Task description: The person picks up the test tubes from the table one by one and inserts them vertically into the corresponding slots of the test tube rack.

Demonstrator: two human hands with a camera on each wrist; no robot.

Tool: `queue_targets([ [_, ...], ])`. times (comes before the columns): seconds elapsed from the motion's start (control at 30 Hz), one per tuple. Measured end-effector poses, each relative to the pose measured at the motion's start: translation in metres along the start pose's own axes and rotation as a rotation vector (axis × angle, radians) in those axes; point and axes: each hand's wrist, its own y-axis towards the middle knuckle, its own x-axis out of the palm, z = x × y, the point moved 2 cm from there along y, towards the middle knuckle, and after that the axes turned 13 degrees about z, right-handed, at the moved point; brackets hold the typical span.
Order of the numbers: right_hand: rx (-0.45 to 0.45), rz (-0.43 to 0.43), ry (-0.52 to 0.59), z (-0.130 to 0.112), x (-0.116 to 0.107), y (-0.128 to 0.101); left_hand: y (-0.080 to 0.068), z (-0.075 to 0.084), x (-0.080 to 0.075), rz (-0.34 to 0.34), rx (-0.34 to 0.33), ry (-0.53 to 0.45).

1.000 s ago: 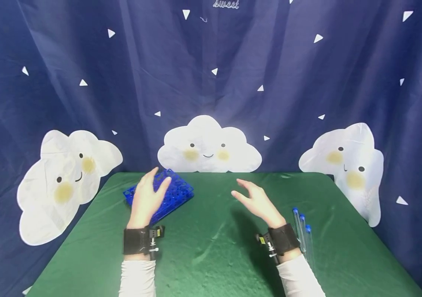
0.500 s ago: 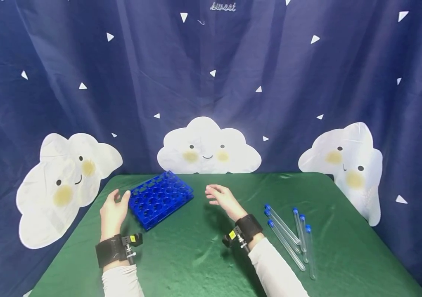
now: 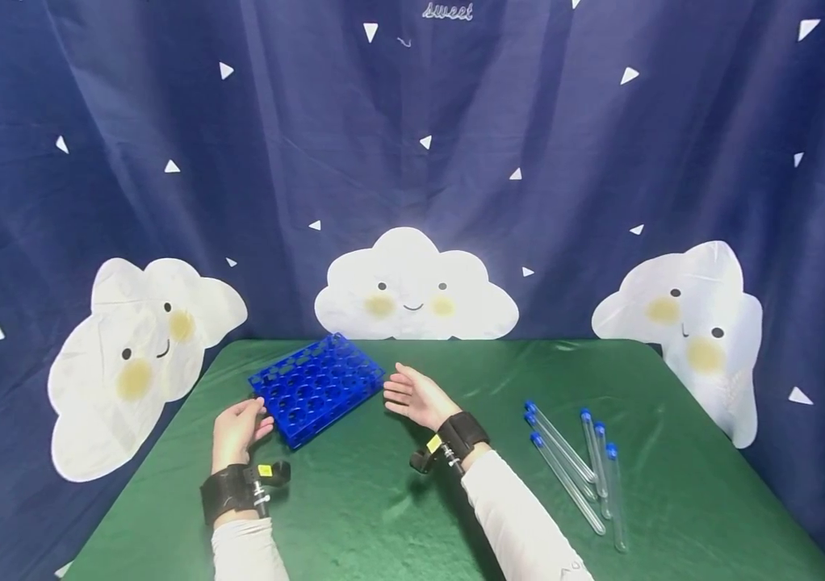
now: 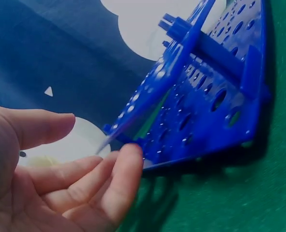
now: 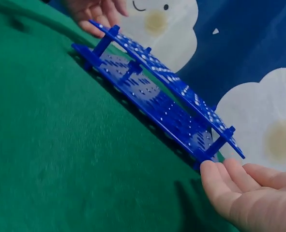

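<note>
A blue two-tier test tube rack [image 3: 318,387] lies slantwise at the back left of the table, its holes bare of tubes. At its near left corner is my left hand [image 3: 235,432]. In the left wrist view the fingers [image 4: 126,169] reach the rack's edge, while the thumb stands apart from it. My right hand [image 3: 420,397] is at the rack's right end, palm turned toward it. The right wrist view has those fingertips [image 5: 208,169] at the rack's lower corner; whether they press on it I cannot tell.
Several clear test tubes with blue caps [image 3: 565,484] lie on the right side of the green table [image 3: 383,516], in two loose groups. A dark blue curtain [image 3: 456,161] with white clouds hangs behind the table's far edge.
My left hand has come off from over the rack to its near left corner. The right hand has moved left to the rack's right end, uncovering the tubes. The rack has hardly moved.
</note>
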Motion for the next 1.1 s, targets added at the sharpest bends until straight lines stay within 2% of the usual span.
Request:
queue_targets([
  [0.17, 0.029, -0.014, 0.060, 0.001, 0.006, 0.005, 0.003, -0.006, 0.003, -0.105, -0.052, -0.081],
  [0.37, 0.061, -0.005, 0.155, 0.000, 0.008, 0.011, 0.006, -0.012, 0.008, -0.150, -0.058, -0.106],
  [0.6, 0.098, -0.025, 0.246, 0.004, 0.006, 0.016, 0.009, -0.014, 0.008, -0.145, -0.043, -0.115],
  [1.1, 0.082, -0.045, 0.280, 0.004, -0.002, 0.012, 0.004, -0.008, 0.010, -0.134, -0.051, -0.063],
])
